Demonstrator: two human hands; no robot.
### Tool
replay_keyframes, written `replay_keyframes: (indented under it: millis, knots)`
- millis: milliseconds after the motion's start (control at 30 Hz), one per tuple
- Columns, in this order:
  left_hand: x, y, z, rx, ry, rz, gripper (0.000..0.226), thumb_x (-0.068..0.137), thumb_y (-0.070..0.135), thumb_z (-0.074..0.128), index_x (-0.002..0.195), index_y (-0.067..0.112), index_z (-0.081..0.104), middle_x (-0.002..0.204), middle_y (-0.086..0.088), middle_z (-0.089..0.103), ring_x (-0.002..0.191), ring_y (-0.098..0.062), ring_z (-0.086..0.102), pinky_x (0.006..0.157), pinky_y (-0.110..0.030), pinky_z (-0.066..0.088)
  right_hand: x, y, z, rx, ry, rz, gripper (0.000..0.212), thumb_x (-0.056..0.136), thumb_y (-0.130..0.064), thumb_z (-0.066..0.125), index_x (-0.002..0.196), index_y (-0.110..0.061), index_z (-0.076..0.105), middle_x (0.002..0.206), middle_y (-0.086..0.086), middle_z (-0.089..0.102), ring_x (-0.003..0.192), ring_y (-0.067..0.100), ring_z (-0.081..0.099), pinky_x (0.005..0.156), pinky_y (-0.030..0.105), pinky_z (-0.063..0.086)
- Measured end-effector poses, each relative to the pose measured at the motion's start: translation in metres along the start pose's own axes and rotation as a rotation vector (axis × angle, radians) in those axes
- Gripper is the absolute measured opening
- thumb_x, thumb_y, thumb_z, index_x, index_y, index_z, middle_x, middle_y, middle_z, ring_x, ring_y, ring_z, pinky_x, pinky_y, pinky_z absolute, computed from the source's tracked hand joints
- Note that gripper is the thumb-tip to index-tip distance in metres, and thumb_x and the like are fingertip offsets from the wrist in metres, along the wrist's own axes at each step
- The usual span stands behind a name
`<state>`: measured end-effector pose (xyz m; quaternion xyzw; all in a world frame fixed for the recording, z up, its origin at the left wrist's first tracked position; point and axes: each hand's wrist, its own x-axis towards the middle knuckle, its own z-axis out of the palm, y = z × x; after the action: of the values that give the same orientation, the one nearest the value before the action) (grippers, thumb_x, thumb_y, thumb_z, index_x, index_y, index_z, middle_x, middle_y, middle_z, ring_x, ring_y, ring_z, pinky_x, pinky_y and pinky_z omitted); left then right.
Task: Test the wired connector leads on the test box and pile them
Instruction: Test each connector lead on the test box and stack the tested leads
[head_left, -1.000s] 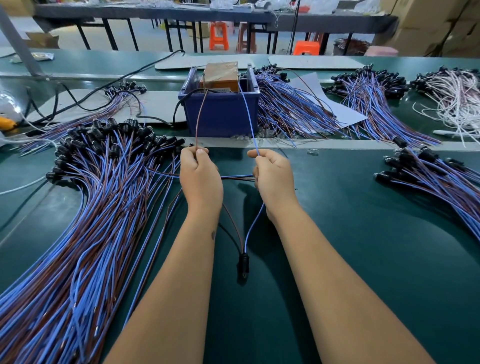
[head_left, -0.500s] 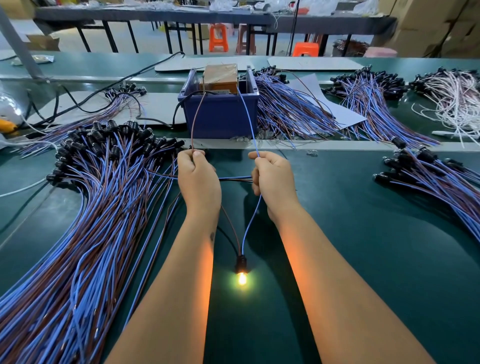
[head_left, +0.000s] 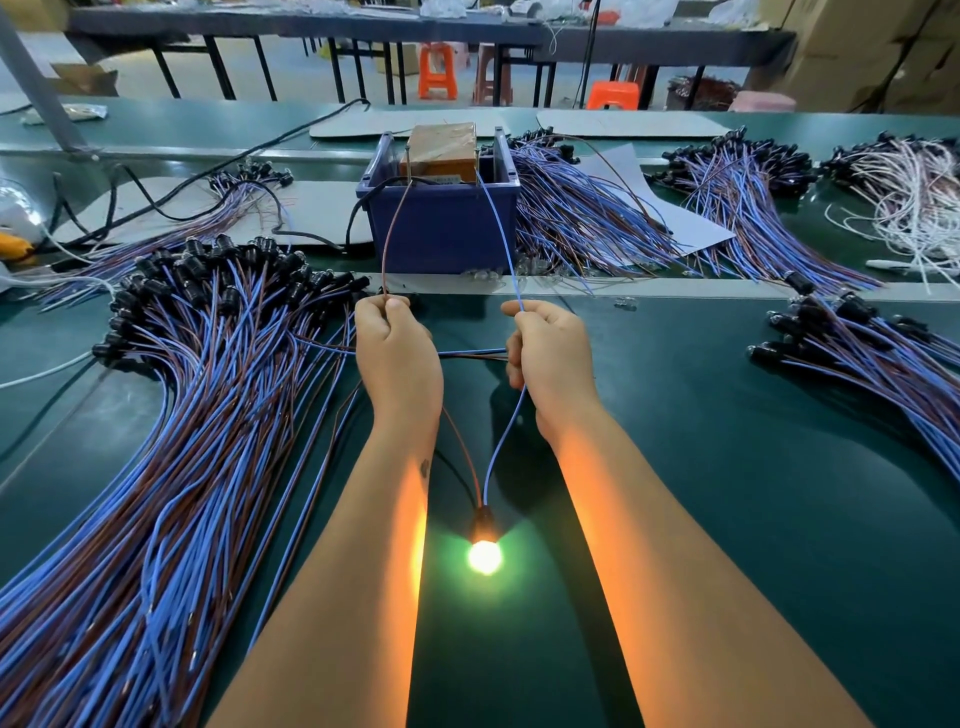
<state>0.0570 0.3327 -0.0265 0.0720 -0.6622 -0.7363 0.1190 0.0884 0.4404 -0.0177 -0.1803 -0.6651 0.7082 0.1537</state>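
A: Where is the wire with the lamp?

B: The lamp (head_left: 484, 555) glows on the green table (head_left: 727, 519), between the two arms. Its brown wire (head_left: 393, 228) and blue wire (head_left: 500, 228) run away from the person, up to the test box (head_left: 440, 150) in the blue bin (head_left: 441, 228)

A: What do the hands do?

B: The left hand (head_left: 397, 353) pinches the brown wire. The right hand (head_left: 550, 353) pinches the blue one. Both are curled, knuckles up.

A: Which hand is closer to the big pile?

B: The left. The pile (head_left: 171, 415) lies just beside it, so I think that hand is handy for laying it there
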Motion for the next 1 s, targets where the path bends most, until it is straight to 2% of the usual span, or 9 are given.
replay_keyframes:
  millis: [267,367,500,533,667,767,867,933,1000]
  knots:
    - [-0.001,-0.001,0.001,-0.019,-0.01,-0.002,0.02,0.102,0.021,0.032,0.09,0.024,0.048,0.063,0.007,0.044,0.049,-0.007,0.037,0.049,-0.027,0.033,0.002,0.004,0.001,-0.005,0.019,-0.03,0.026,0.095,-0.004,0.038,0.108,-0.013,0.059,0.055,-0.001,0.045,0.04,0.007,0.038,0.04,0.02,0.035]
    - [-0.003,0.002,0.004,-0.032,-0.123,-0.002,0.021,0.101,0.015,0.037,0.088,0.021,0.053,0.06,0.007,0.045,0.051,-0.008,0.039,0.051,-0.025,0.035,-0.002,0.007,0.009,-0.021,0.043,-0.096,0.015,0.094,-0.008,0.042,0.095,-0.022,0.049,0.057,0.0,0.05,0.047,0.013,0.042,0.046,0.027,0.036]
    - [-0.005,0.002,0.009,0.031,-0.305,0.008,0.026,0.096,0.011,0.054,0.081,0.02,0.072,0.08,0.001,0.069,0.078,-0.015,0.062,0.079,-0.035,0.052,-0.005,0.009,0.018,-0.001,-0.005,-0.185,0.015,0.092,-0.008,0.05,0.087,-0.021,0.047,0.064,0.003,0.052,0.057,0.018,0.044,0.056,0.034,0.038]
    - [-0.004,0.001,0.009,0.003,-0.333,-0.006,0.026,0.095,0.012,0.055,0.079,0.02,0.074,0.08,0.0,0.072,0.079,-0.015,0.065,0.08,-0.035,0.054,-0.005,0.01,0.017,-0.016,-0.024,-0.212,0.015,0.093,-0.007,0.053,0.086,-0.02,0.05,0.066,0.002,0.054,0.059,0.017,0.047,0.059,0.035,0.039]
    - [-0.003,0.002,0.006,-0.089,-0.39,-0.034,0.043,0.097,0.013,0.055,0.059,0.023,0.07,0.051,0.015,0.053,0.044,0.002,0.047,0.046,-0.012,0.038,-0.004,0.008,0.009,-0.072,-0.071,-0.314,0.011,0.091,-0.005,0.06,0.088,-0.015,0.063,0.074,0.0,0.063,0.065,0.006,0.054,0.062,0.023,0.045]
    - [-0.001,0.002,0.004,-0.134,-0.364,-0.069,0.031,0.096,0.012,0.057,0.071,0.021,0.072,0.051,0.012,0.053,0.045,-0.001,0.044,0.048,-0.016,0.037,-0.004,0.005,0.004,-0.04,-0.132,-0.295,0.016,0.094,-0.006,0.056,0.091,-0.014,0.07,0.073,-0.007,0.064,0.063,0.0,0.055,0.059,0.014,0.045]
    - [0.004,0.004,0.004,-0.225,-0.315,-0.124,0.021,0.098,0.01,0.054,0.08,0.015,0.064,0.051,0.009,0.044,0.045,-0.005,0.036,0.044,-0.016,0.031,-0.004,0.005,0.001,-0.059,-0.17,-0.271,0.022,0.095,0.0,0.051,0.099,-0.014,0.067,0.074,0.003,0.062,0.059,0.008,0.051,0.057,0.019,0.046]
    - [0.007,0.005,0.004,-0.304,-0.285,-0.171,0.024,0.099,0.007,0.05,0.077,0.013,0.056,0.05,0.009,0.042,0.043,-0.005,0.035,0.042,-0.016,0.03,-0.004,0.006,0.001,-0.195,-0.208,-0.324,0.027,0.09,0.003,0.059,0.106,-0.018,0.065,0.079,0.008,0.061,0.063,0.011,0.051,0.062,0.026,0.048]
    - [0.008,0.005,0.002,-0.297,-0.254,-0.192,0.03,0.1,0.009,0.049,0.071,0.015,0.05,0.049,0.009,0.043,0.042,-0.004,0.037,0.041,-0.017,0.033,-0.006,0.006,0.002,-0.244,-0.296,-0.366,0.04,0.083,0.003,0.07,0.113,-0.022,0.063,0.083,0.01,0.062,0.061,0.008,0.05,0.063,0.024,0.049]
